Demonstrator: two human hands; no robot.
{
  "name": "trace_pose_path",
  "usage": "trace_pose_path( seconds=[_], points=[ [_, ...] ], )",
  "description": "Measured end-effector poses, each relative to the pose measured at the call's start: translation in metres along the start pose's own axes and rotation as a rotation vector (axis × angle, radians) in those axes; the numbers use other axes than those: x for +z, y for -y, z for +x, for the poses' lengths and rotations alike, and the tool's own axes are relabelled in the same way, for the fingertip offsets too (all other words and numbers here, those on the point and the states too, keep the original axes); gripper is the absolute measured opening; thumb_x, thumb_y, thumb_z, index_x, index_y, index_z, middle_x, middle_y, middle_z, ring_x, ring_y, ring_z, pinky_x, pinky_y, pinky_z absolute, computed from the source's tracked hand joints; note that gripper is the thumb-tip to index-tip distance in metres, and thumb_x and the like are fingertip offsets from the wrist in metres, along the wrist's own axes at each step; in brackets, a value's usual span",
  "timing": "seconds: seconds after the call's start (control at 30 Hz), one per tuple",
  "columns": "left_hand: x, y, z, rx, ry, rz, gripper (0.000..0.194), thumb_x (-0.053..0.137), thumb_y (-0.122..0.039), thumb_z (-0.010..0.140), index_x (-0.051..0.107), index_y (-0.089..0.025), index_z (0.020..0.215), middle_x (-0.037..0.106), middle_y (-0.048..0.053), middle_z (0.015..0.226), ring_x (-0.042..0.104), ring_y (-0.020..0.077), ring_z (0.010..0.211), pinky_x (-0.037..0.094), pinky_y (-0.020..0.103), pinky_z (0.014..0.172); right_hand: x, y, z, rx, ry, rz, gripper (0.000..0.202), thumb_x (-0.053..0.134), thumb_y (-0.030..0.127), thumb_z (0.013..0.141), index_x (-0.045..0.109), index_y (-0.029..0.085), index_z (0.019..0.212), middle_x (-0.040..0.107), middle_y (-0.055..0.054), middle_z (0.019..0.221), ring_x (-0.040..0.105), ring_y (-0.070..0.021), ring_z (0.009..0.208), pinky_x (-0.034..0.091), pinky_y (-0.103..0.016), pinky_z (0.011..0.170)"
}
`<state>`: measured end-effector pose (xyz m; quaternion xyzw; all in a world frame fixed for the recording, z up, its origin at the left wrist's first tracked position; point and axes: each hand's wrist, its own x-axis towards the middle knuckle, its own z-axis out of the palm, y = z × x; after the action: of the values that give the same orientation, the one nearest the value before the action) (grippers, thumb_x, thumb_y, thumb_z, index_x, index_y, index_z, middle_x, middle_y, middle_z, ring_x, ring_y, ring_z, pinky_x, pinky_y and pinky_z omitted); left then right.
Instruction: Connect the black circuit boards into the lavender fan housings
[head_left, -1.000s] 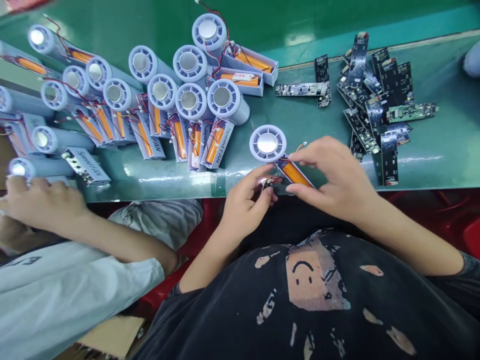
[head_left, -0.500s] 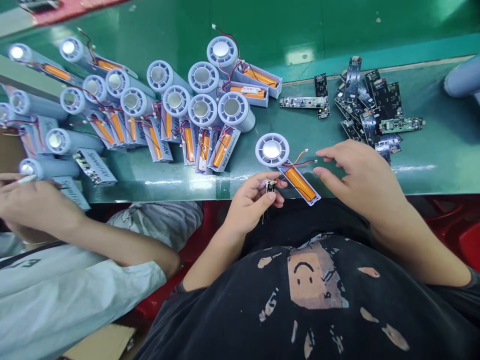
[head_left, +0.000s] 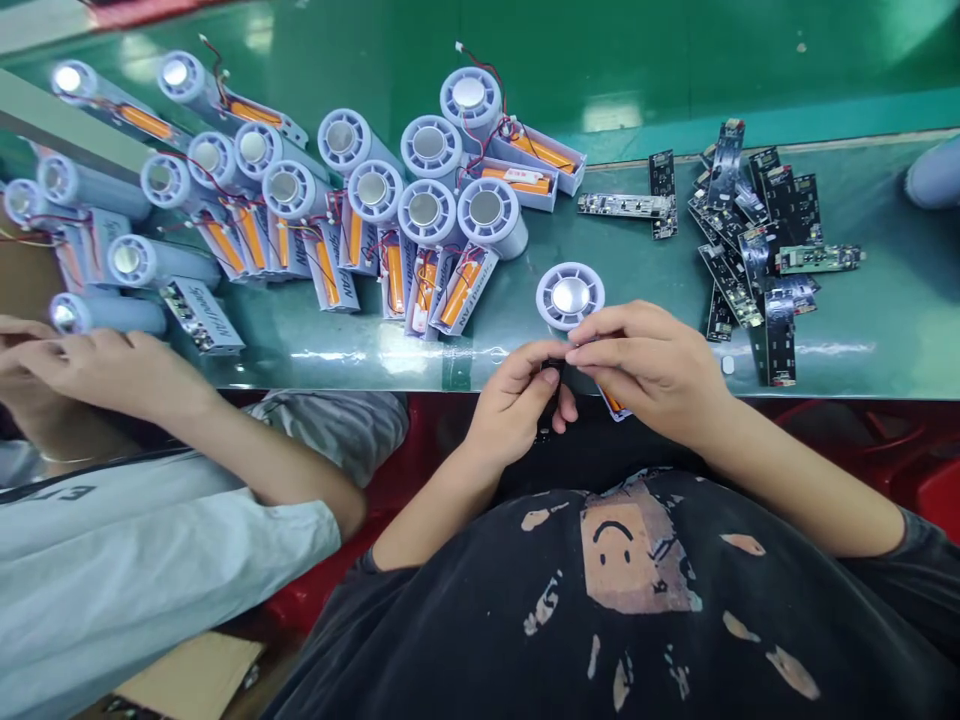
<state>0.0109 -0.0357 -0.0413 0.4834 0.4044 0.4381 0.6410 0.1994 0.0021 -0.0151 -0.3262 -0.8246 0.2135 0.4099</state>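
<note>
A small dark circuit board (head_left: pixel 551 405) is pinched upright between the thumb and fingers of my left hand (head_left: pixel 510 405). My right hand (head_left: pixel 656 370) has closed its fingertips at the top end of this board; whatever they grip there is hidden. Behind both hands a handheld fan (head_left: pixel 570 297) lies on the table edge, its round grey head facing up. My right hand covers most of its handle, and only a corner of the orange battery (head_left: pixel 616 404) shows below the fingers. The fan's wires are out of sight.
Several grey fans (head_left: pixel 489 212) with orange batteries and loose wires crowd the table's left side. To the right lies a pile of circuit boards (head_left: pixel 750 235), with two more boards (head_left: pixel 626 205) nearer the middle. A co-worker's hands (head_left: pixel 97 370) are at the far left.
My right hand has moved left from beside the fan's loose wires to my left hand, and its fingers have closed. The view has shifted slightly. The co-worker's hands have moved a little.
</note>
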Motion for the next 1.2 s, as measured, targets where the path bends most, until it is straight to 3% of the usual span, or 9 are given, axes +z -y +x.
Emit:
trace_pose_path(
  seconds=[0.13,0.27,0.37,0.47,0.53,0.63,0.77,1.2],
  points=[
    [0.003,-0.003,-0.001,-0.029,-0.011,0.024,0.019,0.056,-0.043,0.098,0.052,-0.026,0.105,0.055,-0.007,0.071,0.056,0.005,0.046,0.041,0.014,0.036,0.003,-0.003,0.003,0.01,0.071,0.102,0.023,0.051,0.016,0.097,0.068,0.025,0.109,0.074,-0.001,0.098,0.068,-0.0132,0.092,0.053,-0.031,0.082],
    [0.001,-0.007,-0.001,-0.017,0.001,0.098,0.029,0.061,-0.051,0.094,0.05,-0.025,0.101,0.06,0.001,0.108,0.055,0.0005,0.047,0.039,0.013,0.034,0.005,0.0,0.004,0.122,0.094,0.145,0.035,0.052,0.015,0.094,0.056,0.023,0.128,0.07,0.0,0.091,0.065,-0.0125,0.079,0.05,-0.031,0.079],
    [-0.001,-0.011,-0.001,0.07,-0.03,0.228,0.029,0.062,-0.05,0.093,0.052,-0.024,0.101,0.056,0.005,0.125,0.057,0.0011,0.055,0.043,0.014,0.037,0.006,0.005,0.004,0.145,0.146,0.076,0.036,0.052,0.014,0.092,0.054,0.022,0.126,0.069,0.0,0.088,0.062,-0.0138,0.078,0.048,-0.031,0.078],
    [-0.003,-0.019,-0.001,0.165,-0.074,0.448,0.018,0.063,-0.04,0.094,0.058,-0.023,0.099,0.058,0.006,0.122,0.062,0.0086,0.076,0.053,0.017,0.05,0.007,0.01,0.004,0.132,0.21,-0.06,0.03,0.05,0.014,0.091,0.06,0.022,0.119,0.07,-0.001,0.089,0.061,-0.0161,0.083,0.045,-0.032,0.077],
    [-0.003,-0.024,-0.001,0.188,-0.09,0.535,0.01,0.061,-0.032,0.096,0.061,-0.022,0.096,0.059,0.006,0.119,0.061,0.0085,0.075,0.055,0.018,0.053,0.007,0.011,0.004,0.137,0.22,-0.111,0.027,0.049,0.016,0.093,0.063,0.022,0.115,0.07,-0.002,0.088,0.06,-0.0166,0.082,0.044,-0.031,0.076],
    [-0.004,-0.026,0.001,0.156,-0.088,0.501,0.011,0.058,-0.03,0.097,0.063,-0.021,0.096,0.058,0.006,0.121,0.059,0.0042,0.063,0.053,0.018,0.049,0.006,0.01,0.004,0.146,0.176,-0.142,0.02,0.048,0.02,0.095,0.066,0.02,0.104,0.071,-0.002,0.085,0.06,-0.0164,0.079,0.045,-0.032,0.075],
    [-0.004,-0.021,0.002,0.158,-0.095,0.426,0.016,0.06,-0.036,0.096,0.065,-0.021,0.099,0.059,0.007,0.123,0.061,0.0048,0.066,0.052,0.015,0.046,0.005,0.007,0.003,0.122,0.099,-0.158,0.017,0.05,0.023,0.096,0.067,0.022,0.098,0.072,-0.001,0.084,0.062,-0.0159,0.077,0.047,-0.032,0.075],
    [-0.002,-0.015,0.003,0.254,-0.15,0.504,0.009,0.059,-0.029,0.098,0.066,-0.023,0.098,0.06,0.004,0.125,0.06,0.0025,0.06,0.056,0.019,0.053,0.004,0.006,0.002,0.143,0.073,-0.085,0.014,0.054,0.025,0.094,0.068,0.022,0.092,0.072,0.0,0.08,0.061,-0.0148,0.071,0.045,-0.032,0.072]
  ],
)
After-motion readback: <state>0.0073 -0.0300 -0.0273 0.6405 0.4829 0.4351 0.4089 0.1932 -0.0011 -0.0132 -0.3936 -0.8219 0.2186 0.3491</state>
